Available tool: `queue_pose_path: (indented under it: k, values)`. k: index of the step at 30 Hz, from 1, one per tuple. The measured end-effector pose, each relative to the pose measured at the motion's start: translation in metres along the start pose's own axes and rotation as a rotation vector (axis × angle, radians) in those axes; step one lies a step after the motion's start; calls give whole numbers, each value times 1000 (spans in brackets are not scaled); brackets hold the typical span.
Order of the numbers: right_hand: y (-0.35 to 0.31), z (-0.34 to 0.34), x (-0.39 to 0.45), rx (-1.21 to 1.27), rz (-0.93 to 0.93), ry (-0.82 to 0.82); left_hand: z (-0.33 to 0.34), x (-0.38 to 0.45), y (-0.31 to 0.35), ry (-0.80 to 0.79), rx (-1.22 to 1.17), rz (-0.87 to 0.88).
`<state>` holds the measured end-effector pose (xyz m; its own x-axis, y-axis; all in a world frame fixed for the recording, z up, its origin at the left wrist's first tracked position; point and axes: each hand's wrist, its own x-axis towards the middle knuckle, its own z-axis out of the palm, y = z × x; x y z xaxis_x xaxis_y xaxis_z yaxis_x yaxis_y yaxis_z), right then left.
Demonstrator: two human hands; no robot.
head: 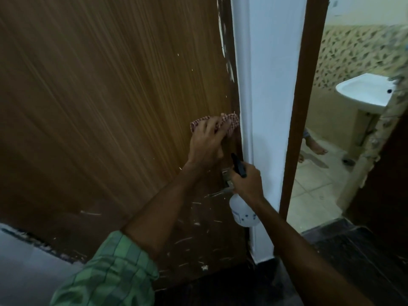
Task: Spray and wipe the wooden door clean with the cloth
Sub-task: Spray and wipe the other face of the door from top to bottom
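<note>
Just above the right hand [246,183] gripping the spray bottle [241,214], the left hand [206,144] pressed the cloth [229,122] flat-fingered to the door [110,96], likely to wipe.

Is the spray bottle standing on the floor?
No, the right hand grips the spray bottle in the air beside the wooden door.

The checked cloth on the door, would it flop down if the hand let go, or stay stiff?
The red-and-white checked cloth would probably flop: it bunches and folds under the left hand pressing it to the brown wooden door. It looks thin, so likely light. Nothing else holds it there, so it would probably slide down if released.
</note>
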<state>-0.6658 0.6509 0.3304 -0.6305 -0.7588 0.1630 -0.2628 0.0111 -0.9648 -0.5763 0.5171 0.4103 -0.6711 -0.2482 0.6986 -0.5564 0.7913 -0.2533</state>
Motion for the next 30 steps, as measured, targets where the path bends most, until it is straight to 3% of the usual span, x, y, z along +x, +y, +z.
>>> queue_pose_path:
  k: [1,5,7,9,12,13,16,18,21,22,23,25,27,30]
  values:
    - [3,-1,-1,1,9,-1,7,-3,1,-5,21,42]
    - [16,-4,-2,-32,51,-14,52,-47,1,-213,89,504]
    - [20,-5,-3,-57,44,-14,55,-60,0,-286,90,570]
    - [25,-3,-4,-79,40,-27,47,-51,-1,-217,82,484]
    - [34,1,-4,-82,65,-54,33,-43,0,-48,-6,53]
    - [36,2,-4,-87,70,-56,35,-50,3,-51,-18,28]
    - [37,3,-5,-115,65,-59,54,-91,18,-258,-91,192]
    - [39,2,-6,-134,61,-70,63,-117,29,-394,-230,-38]
    - [42,0,-6,-144,44,-78,65,-131,53,-283,-518,-378]
    - [41,1,-6,-142,50,-76,60,-128,55,-270,-555,-410]
    - [41,-1,-7,-143,57,-73,59,-125,57,-296,-559,-382]
    - [41,1,-6,-132,64,-66,58,-121,49,-422,-488,-115]
    - [41,4,-6,-144,68,-68,65,-116,38,-377,-311,55]
    - [40,8,-6,-139,74,-79,69,-112,42,-347,-325,-139]
